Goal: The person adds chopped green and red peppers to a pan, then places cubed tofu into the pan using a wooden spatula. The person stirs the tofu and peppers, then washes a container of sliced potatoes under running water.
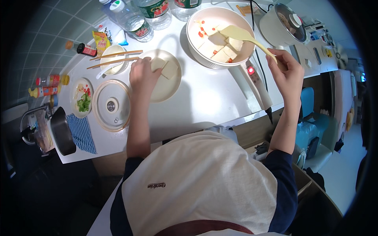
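Note:
My right hand (285,72) grips the handle of a pale yellow spatula (240,34). The spatula's head lies over tofu slices (227,53) and bits of red chili in a cream electric pan (192,48). On its handle a red display is lit. My left hand (143,73) is over the left side of a cream plate (165,94) bearing a few tofu pieces (169,70). Its thumb and fingers are beside one piece; whether they grip it is unclear. The fingertips also overlap the end of one wooden chopstick (110,62).
The chopsticks lie across a small bowl (113,50) with a white spoon. Further left are a glass lid (102,97), a dish of chopped greens and chili (72,100), a blue cloth (81,132) and a sink (62,131). Water bottles (138,28) and a lidded pot (267,26) stand behind.

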Demonstrator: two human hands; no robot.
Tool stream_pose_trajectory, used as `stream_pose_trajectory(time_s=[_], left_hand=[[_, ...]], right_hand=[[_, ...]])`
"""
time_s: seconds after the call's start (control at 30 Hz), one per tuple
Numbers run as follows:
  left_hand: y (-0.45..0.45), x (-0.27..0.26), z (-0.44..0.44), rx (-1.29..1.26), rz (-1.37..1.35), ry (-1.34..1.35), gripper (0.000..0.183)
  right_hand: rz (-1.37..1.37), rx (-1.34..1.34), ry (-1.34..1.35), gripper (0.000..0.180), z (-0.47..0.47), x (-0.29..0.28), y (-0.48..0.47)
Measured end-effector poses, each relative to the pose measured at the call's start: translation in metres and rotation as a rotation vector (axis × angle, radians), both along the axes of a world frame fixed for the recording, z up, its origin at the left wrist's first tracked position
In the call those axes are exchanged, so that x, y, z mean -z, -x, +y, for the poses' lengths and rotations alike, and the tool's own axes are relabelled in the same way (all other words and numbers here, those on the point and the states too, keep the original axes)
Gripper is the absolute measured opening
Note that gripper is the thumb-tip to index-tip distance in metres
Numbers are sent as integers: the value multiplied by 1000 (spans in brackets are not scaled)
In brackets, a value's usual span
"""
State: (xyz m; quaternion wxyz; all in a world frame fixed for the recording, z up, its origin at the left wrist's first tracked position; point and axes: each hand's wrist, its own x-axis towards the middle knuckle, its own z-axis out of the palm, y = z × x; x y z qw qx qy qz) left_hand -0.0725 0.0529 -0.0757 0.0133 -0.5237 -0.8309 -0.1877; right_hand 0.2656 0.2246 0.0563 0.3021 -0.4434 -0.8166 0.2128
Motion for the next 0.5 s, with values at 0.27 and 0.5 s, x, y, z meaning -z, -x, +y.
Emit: stream_pose_trajectory(time_s=[0.27, 0.5], left_hand=[[-6, -11, -3, -54, -156, 40, 27], [-24, -86, 5, -50, -113, -193, 22]], right_hand=[[25, 89, -11, 22, -4, 0, -23], [47, 142, -20, 24, -1, 7, -40]])
